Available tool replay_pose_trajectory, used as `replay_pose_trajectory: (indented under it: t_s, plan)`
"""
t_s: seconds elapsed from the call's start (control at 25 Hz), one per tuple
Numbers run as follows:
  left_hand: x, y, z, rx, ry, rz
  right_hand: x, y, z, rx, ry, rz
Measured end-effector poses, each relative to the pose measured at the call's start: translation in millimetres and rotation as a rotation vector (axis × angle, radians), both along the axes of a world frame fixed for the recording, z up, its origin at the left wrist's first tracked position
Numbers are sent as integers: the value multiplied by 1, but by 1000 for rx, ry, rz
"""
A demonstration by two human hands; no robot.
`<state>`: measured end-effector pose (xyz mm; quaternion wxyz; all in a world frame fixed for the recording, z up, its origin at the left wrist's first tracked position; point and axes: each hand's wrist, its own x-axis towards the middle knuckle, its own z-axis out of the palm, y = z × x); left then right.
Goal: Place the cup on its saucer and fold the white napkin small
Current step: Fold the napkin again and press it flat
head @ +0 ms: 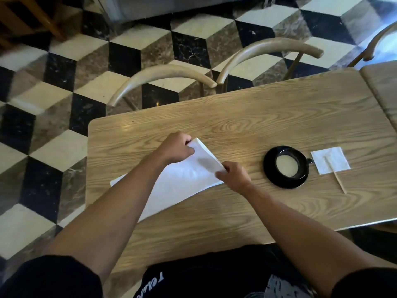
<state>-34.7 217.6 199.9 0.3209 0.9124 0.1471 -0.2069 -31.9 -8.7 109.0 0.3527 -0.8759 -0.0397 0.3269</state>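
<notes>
A large white napkin [178, 183] lies as a long strip across the left half of the wooden table [247, 117]. Its far end is lifted and bent over. My left hand [176, 149] pinches the far corner of that lifted end. My right hand [234, 176] pinches the near corner of the same end. To the right, a black cup [300, 164] with pale liquid stands on its black saucer [277, 179], apart from both hands.
A small white paper square [337, 158] with a wooden stir stick [338, 181] across it lies right of the saucer. Two curved wooden chair backs [163, 76] stand beyond the table's far edge. A second table [384, 87] adjoins at the right. The floor is checkered.
</notes>
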Motion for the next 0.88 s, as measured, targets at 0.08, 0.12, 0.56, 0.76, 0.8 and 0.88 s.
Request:
replay_pose_trajectory:
  t_s: [0.08, 0.12, 0.56, 0.76, 0.8, 0.88]
  plan:
    - [-5, 22, 15, -11, -60, 72, 14, 3, 15, 67, -5, -56]
    - [-7, 33, 23, -46, -84, 121, 21, 6, 24, 135, 7, -119]
    - [14, 144, 150, -411, -484, 692, 130, 128, 187, 666, -123, -316]
    - [30, 161, 222, -526, -687, 775, 160, 161, 282, 722, -347, -260]
    - [29, 161, 231, -529, -716, 774, 160, 162, 295, 715, -393, -228]
    - [20, 158, 238, -523, -755, 761, 154, 157, 308, 739, -450, -178]
